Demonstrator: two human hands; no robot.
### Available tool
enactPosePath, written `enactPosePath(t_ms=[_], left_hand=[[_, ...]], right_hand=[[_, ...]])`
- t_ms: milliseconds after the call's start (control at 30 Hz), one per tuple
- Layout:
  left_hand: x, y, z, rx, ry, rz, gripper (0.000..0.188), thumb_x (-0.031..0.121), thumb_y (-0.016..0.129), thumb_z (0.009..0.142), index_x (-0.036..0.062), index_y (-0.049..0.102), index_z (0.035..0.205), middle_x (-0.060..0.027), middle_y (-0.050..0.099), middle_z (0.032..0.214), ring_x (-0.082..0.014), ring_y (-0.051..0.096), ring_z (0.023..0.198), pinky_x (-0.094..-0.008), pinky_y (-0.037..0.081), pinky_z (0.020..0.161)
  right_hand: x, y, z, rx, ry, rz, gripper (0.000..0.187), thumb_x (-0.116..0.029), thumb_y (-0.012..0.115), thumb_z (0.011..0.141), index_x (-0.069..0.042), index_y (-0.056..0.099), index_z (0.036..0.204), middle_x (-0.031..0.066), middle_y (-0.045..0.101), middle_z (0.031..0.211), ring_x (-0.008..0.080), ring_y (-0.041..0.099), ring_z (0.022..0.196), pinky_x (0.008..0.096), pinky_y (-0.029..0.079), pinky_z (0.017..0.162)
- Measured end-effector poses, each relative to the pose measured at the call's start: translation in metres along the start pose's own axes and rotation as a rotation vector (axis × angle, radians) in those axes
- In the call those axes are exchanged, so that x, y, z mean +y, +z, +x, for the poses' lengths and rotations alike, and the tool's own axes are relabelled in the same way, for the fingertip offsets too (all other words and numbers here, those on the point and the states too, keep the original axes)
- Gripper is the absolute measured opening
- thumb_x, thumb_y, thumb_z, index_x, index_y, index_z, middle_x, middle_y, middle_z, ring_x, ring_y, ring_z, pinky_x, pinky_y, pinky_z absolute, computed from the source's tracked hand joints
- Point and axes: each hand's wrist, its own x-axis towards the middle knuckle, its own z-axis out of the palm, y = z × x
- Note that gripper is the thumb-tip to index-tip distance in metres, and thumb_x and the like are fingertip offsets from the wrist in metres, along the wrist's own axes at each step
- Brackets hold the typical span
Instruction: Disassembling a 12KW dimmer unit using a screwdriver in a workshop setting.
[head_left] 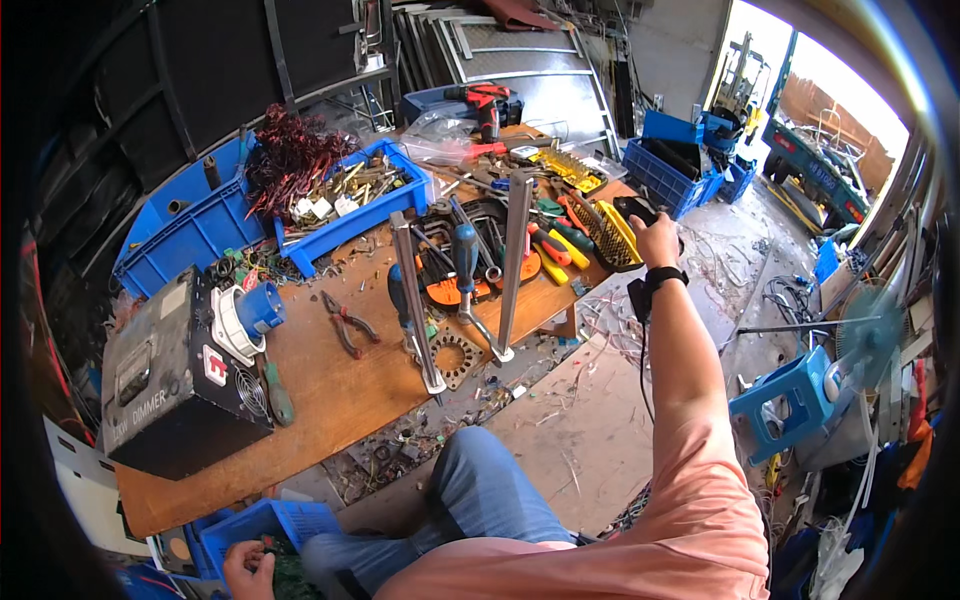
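Note:
My right hand (656, 240) reaches out to the far right corner of the wooden table (330, 395), its fingers closed round a black object (634, 208) whose kind I cannot make out. A black strap circles that wrist, with a cable hanging down. Beside the hand lies a yellow-edged tray (612, 238) of small brass-coloured pieces. My left hand (248, 572) is low at the left, near my knee, fingers curled together; what they hold, if anything, is hidden. Close to it are a blue crate (270, 522) and some green material (290, 575).
Two upright metal bars (516, 260) rise from the table's front edge, around a blue-handled screwdriver (466, 258). Pliers (348, 325), a dark metal box (185, 380) and blue bins (350, 205) of scrap occupy the tabletop. A fan (868, 335) stands right; wire scraps litter the floor.

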Motion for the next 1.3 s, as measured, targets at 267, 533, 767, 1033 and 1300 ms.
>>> enactPosePath(t_ms=[267,533,767,1033,1300], left_hand=[[-0.038,0.017,-0.008,0.13,0.108,0.159,0.022,0.003,0.071,0.07,0.0005,0.062,0.09,-0.0079,0.059,0.079,-0.0189,0.056,0.072,-0.0304,0.046,0.068],[-0.02,0.022,-0.002,0.35,0.067,0.155,0.022,0.003,0.071,0.073,-0.0005,0.061,0.092,-0.0116,0.058,0.084,-0.0242,0.055,0.075,-0.0337,0.045,0.066],[-0.081,0.054,0.007,0.555,0.075,-0.07,0.025,0.0,0.068,0.077,-0.0012,0.061,0.101,-0.0116,0.061,0.093,-0.0193,0.059,0.074,-0.0306,0.049,0.068],[-0.112,0.061,-0.015,0.572,-0.028,-0.132,0.025,-0.002,0.066,0.079,-0.0015,0.061,0.103,-0.0109,0.061,0.087,-0.0184,0.059,0.069,-0.0314,0.049,0.064],[-0.134,0.007,0.035,0.894,-0.047,-0.084,0.023,0.001,0.058,0.086,-0.0027,0.056,0.108,-0.013,0.053,0.1,-0.0229,0.053,0.085,-0.0332,0.044,0.076]], right_hand=[[0.004,0.042,0.008,-0.132,-0.042,-0.172,0.065,-0.049,0.067,0.08,0.001,0.054,0.121,0.0231,0.06,0.118,0.0384,0.057,0.111,0.0443,0.045,0.095],[-0.029,-0.08,-0.05,0.196,-0.45,0.739,0.029,-0.015,0.064,0.089,0.002,0.061,0.112,0.0124,0.066,0.095,0.0176,0.062,0.083,0.0278,0.048,0.076],[-0.112,-0.156,-0.268,-0.386,-1.153,0.948,0.014,-0.013,0.067,0.077,-0.001,0.063,0.082,0.0098,0.058,0.069,0.0246,0.056,0.064,0.036,0.043,0.059],[-0.23,-0.052,-0.391,-0.949,-1.102,1.002,0.01,-0.004,0.068,0.077,-0.001,0.065,0.087,0.0081,0.061,0.073,0.0171,0.057,0.061,0.0272,0.045,0.055],[-0.299,0.013,-0.403,-0.907,-0.998,0.859,0.01,0.001,0.064,0.081,0.0,0.062,0.091,0.0055,0.056,0.078,0.0115,0.056,0.068,0.0231,0.045,0.061]])
